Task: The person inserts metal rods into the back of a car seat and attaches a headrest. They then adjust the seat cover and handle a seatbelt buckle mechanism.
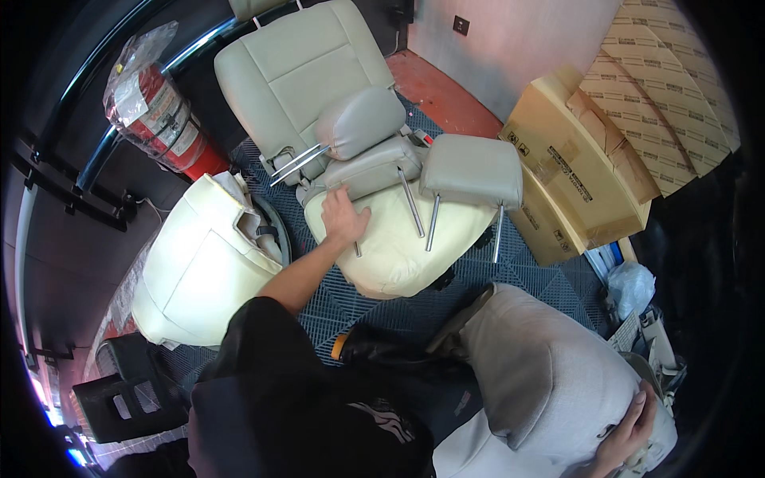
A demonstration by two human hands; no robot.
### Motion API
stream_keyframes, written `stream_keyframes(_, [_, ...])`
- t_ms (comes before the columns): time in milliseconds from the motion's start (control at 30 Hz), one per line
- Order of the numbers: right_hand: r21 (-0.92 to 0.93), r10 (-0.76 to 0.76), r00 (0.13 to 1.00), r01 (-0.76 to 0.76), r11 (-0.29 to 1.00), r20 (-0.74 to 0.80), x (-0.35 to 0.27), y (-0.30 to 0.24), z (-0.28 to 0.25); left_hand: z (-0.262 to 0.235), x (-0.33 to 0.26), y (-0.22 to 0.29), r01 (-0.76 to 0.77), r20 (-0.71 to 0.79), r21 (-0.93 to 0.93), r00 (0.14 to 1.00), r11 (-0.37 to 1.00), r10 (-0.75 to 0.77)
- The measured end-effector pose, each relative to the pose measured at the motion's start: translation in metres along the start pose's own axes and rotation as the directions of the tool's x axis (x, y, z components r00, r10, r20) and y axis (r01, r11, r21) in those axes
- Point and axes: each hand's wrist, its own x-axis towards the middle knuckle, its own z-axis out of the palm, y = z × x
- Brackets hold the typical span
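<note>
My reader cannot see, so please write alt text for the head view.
A person's left hand is at a grey padded headrest, one of three with metal posts on a cream upholstered car seat; the right hand rests on a bulky grey seat part. Nearby: red cylindrical fire extinguisher, brown cardboard boxes.

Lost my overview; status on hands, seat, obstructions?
Left hand at middle headrest. Right hand on grey seat piece. Two more headrests crowd cream seat.

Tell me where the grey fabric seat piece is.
In the head view, the grey fabric seat piece is at lower right, below the open cardboard box, with the right hand against its right side.
</note>
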Motion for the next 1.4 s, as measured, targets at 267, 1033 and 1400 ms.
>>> stream_keyframes(267, [0.026, -0.053, 0.999, 0.053, 0.998, -0.004, 0.0, 0.011, 0.007, 0.039, 0.021, -0.042, 0.327, 0.219, -0.322, 0.939, 0.889, -0.266])
stream_keyframes(1033, [0.006, -0.042, 0.999, 0.042, 0.999, -0.027, -0.001, 0.003, 0.008, -0.063, -0.178, -0.013, 0.122, 0.142, -0.73, 0.99, 0.673, -0.025])
stream_keyframes(1400, [0.766, -0.58, 0.813, 0.345, 0.542, 0.044, -0.132, -0.066, 0.091, -0.035, -0.242, 0.067, 0.05, 0.196, -0.952, 0.856, 0.302, 0.478])
